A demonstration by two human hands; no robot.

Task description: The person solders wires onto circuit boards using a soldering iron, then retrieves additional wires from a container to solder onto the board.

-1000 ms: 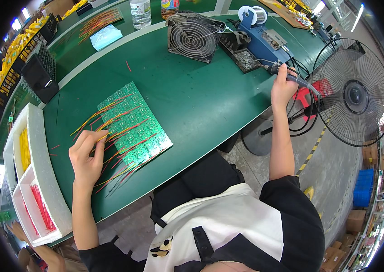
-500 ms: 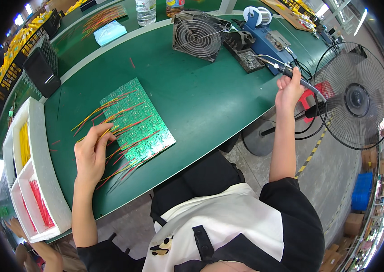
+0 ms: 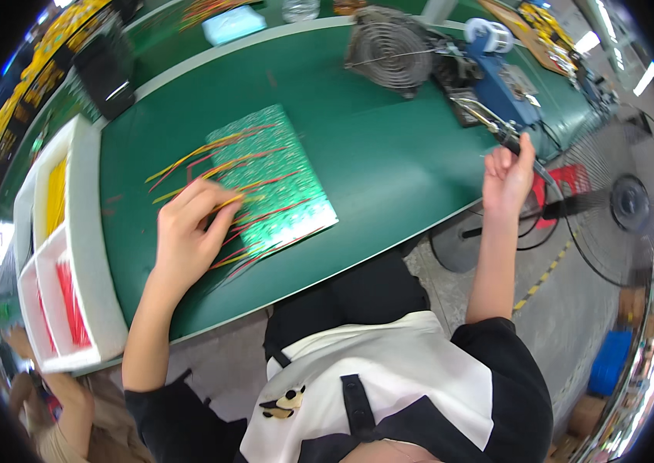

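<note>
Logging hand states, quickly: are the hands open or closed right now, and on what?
Left hand: closed, pinching a thin yellow wire.
Right hand: closed, holding a dark-handled soldering iron with a metal front.

Wires [image 3: 273, 181] lie on board [image 3: 304, 160] (box [image 3: 101, 247] at left).

From the wearer's head, the fisheye view looked steeply down (straight edges bowed toward its dark rim), with the white-and-black top [image 3: 412, 347] near at six o'clock, the circuit-board panel [image 3: 292, 190] toward ten, the pedestal fan [image 3: 630, 202] farther off at three.
</note>
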